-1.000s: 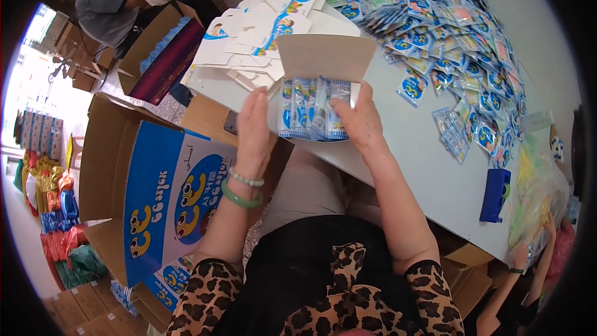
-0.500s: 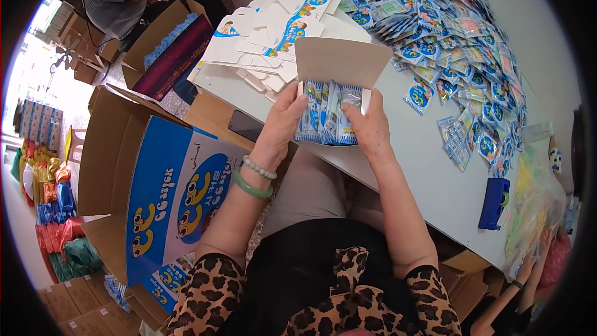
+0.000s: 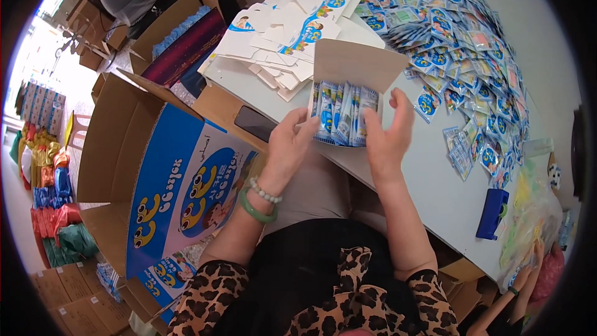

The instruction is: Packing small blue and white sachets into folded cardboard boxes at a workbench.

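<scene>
Lid up, the white box [image 3: 359, 62], filled with a row of blue packets [image 3: 343, 112], is set at the table [image 3: 429, 174] edge. Its left side is flanked by the half-curled left hand [image 3: 288, 149], any grip impossible to tell; the right hand [image 3: 389, 140] is spread wide, nothing clasped!

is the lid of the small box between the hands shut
No, the lid stands raised, leaving the blue-and-white packets inside in plain sight.
</scene>
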Available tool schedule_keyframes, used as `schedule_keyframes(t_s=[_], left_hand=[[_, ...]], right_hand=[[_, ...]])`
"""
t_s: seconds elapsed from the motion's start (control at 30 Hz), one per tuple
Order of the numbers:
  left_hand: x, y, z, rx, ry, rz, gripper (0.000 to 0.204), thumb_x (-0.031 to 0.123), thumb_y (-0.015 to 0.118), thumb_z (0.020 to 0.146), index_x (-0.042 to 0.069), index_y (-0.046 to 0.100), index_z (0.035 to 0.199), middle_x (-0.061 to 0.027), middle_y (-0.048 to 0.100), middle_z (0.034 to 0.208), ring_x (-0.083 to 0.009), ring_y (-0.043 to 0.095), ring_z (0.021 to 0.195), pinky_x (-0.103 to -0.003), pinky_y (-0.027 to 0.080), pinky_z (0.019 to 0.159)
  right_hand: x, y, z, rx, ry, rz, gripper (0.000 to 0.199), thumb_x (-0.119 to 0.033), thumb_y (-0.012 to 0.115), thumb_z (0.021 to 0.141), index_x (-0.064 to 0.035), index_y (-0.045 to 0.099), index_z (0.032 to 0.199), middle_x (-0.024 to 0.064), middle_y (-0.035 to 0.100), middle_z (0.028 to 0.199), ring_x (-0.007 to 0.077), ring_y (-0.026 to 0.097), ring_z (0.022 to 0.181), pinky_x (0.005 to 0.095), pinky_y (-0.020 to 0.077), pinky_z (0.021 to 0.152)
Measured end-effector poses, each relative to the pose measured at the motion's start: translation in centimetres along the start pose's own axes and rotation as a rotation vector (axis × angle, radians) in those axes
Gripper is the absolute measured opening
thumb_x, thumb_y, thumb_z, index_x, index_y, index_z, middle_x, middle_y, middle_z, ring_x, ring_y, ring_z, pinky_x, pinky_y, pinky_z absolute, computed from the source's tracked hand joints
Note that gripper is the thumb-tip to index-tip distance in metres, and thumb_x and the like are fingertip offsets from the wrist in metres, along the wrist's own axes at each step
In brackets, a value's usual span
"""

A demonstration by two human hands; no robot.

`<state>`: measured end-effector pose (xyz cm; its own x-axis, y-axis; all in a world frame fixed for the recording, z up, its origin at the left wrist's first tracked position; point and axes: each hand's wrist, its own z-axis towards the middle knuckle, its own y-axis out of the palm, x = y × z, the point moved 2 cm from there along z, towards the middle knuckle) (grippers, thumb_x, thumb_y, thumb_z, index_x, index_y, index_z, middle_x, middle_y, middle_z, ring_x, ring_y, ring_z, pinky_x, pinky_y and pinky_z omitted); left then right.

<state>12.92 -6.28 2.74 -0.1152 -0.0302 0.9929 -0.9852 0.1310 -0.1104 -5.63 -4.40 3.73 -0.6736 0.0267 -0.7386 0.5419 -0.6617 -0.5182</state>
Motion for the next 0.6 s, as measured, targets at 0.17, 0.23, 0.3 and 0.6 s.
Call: schedule_keyframes(t_s=[0.17,0.23,0.3,0.6], left_hand=[[-1.3,0.3,-0.7,-0.048,-0.072,-0.328,0.043,0.023,0.062,0.092,-0.005,0.052,0.121,-0.0086,0.063,0.107,-0.0132,0.060,0.095,-0.026,0.047,0.082],[-1.1,0.3,-1.0,-0.053,-0.092,-0.338,0.042,0.023,0.062,0.092,-0.005,0.052,0.122,-0.0084,0.063,0.108,-0.0129,0.058,0.098,-0.025,0.046,0.083],[-0.9,0.4,-1.0,-0.055,-0.117,-0.353,0.042,0.022,0.062,0.092,-0.005,0.052,0.123,-0.0082,0.062,0.109,-0.0126,0.057,0.100,-0.025,0.046,0.085],[-1.2,0.2,-0.2,0.041,-0.257,-0.342,0.035,0.018,0.068,0.087,-0.005,0.056,0.111,-0.0075,0.064,0.099,-0.0115,0.060,0.087,-0.025,0.049,0.074]], right_hand=[[-7.1,0.4,0.2,-0.514,0.087,0.240,0.031,-0.018,0.065,0.082,0.0015,0.061,0.106,0.0144,0.067,0.093,0.0229,0.065,0.082,0.0334,0.0498,0.074],[-6.9,3.0,1.6,-0.554,0.094,0.164,0.025,-0.016,0.065,0.081,0.0003,0.063,0.100,0.0149,0.068,0.083,0.0221,0.065,0.075,0.0323,0.0503,0.071],[-6.6,5.2,3.5,-0.785,0.103,-0.121,0.019,-0.013,0.065,0.080,0.0012,0.065,0.092,0.0140,0.068,0.079,0.0186,0.064,0.066,0.0298,0.0494,0.060],[-6.2,6.7,4.5,-1.013,0.518,0.387,0.008,-0.005,0.066,0.078,0.0017,0.062,0.078,0.0048,0.058,0.064,0.0087,0.050,0.047,0.0218,0.0396,0.043]])
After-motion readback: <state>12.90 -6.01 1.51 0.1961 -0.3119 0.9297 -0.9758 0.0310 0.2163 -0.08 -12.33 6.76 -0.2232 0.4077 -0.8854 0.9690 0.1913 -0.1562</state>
